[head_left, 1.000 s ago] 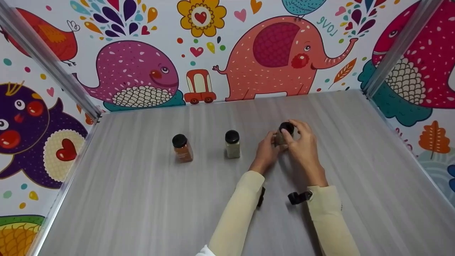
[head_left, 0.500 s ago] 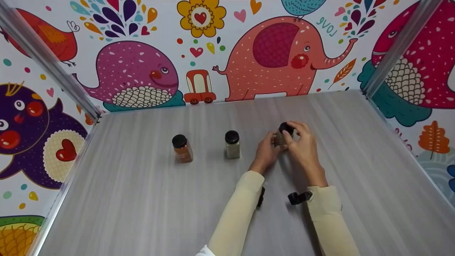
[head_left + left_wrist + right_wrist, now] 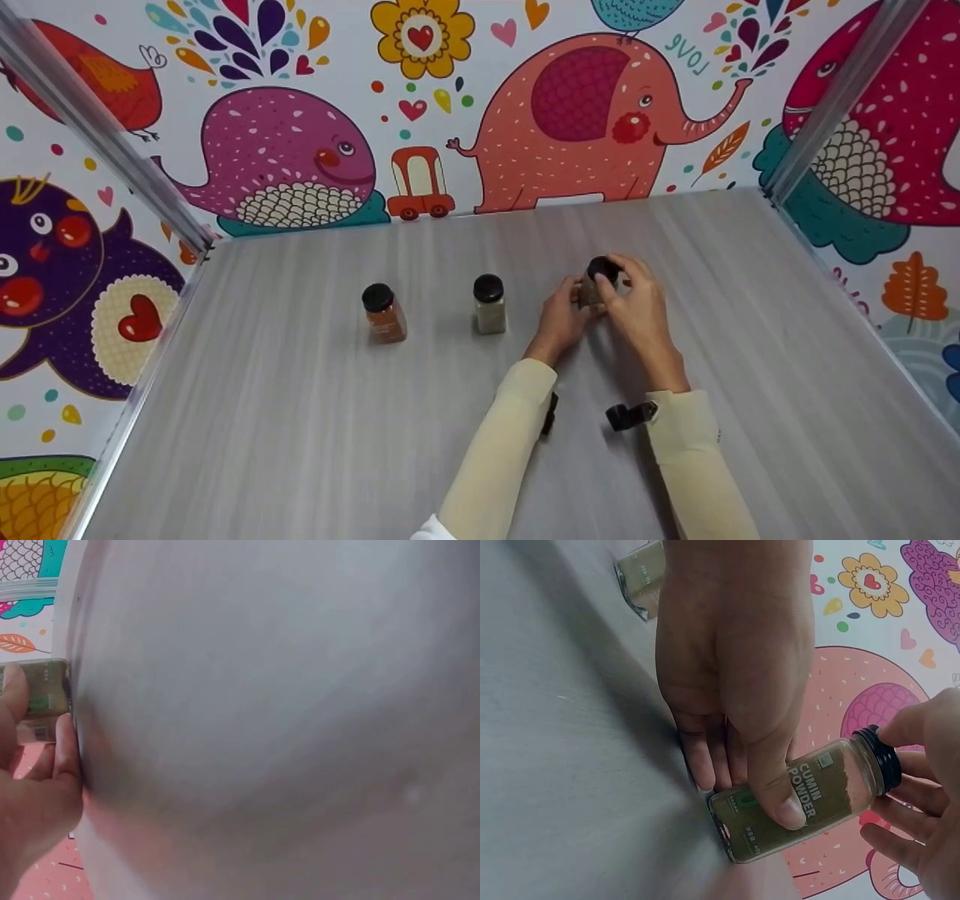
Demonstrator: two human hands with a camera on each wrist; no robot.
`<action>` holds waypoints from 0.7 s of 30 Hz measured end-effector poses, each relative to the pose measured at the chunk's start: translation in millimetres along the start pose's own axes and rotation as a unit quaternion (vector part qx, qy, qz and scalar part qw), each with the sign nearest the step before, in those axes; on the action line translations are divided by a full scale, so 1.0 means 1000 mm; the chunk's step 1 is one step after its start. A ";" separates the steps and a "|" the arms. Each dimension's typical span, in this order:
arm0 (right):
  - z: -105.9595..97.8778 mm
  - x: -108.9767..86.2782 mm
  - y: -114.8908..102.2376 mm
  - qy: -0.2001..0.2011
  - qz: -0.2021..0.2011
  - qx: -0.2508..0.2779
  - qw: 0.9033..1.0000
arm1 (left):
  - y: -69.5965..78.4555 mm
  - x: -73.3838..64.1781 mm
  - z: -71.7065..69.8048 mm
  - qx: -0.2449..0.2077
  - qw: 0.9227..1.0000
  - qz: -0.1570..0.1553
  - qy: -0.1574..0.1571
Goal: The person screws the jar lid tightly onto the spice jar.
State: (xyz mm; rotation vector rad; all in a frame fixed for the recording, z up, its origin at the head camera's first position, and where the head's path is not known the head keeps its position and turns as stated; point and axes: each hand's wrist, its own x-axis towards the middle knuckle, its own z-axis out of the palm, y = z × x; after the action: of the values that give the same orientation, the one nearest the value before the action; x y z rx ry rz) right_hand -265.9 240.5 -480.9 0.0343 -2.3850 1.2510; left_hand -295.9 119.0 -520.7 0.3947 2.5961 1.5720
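A clear spice jar of cumin powder (image 3: 836,781) with a black lid (image 3: 886,757) stands at the right of the table. My left hand (image 3: 559,319) grips its lower body, thumb across the label in the right wrist view. My right hand (image 3: 646,311) pinches the lid between thumb and fingers. The lid sits on the jar's neck. In the left wrist view, only the jar's lower part shows beside the left hand (image 3: 37,802). To the left stand a jar of pale greenish powder (image 3: 491,316) and a jar of orange-red powder (image 3: 387,324), both with black lids.
The grey wood-grain table (image 3: 300,420) carries the jars. Behind it rises a wall panel (image 3: 442,180) printed with cartoon animals, and metal posts (image 3: 847,97) stand at the back corners. Black wrist cameras (image 3: 630,416) are strapped over the cream sleeves.
The head view has shifted very slightly. Both hands keep their hold on the jar and lid, with hardly any visible movement. The other two jars stay where they were.
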 end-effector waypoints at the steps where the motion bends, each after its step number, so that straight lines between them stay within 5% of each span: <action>1: 0.001 0.000 0.000 0.003 -0.004 -0.003 1.000 | 0.000 0.000 0.000 0.003 1.000 0.003 0.001; 21: 0.001 0.000 0.000 0.010 0.003 -0.004 1.000 | 0.002 0.002 0.002 -0.002 1.000 -0.018 -0.001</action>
State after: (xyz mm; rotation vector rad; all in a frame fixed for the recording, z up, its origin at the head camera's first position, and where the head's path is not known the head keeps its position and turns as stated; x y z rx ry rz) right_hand -265.8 239.6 -481.0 0.0129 -2.3740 1.2385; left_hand -297.1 122.0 -519.7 0.3483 2.5818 1.5651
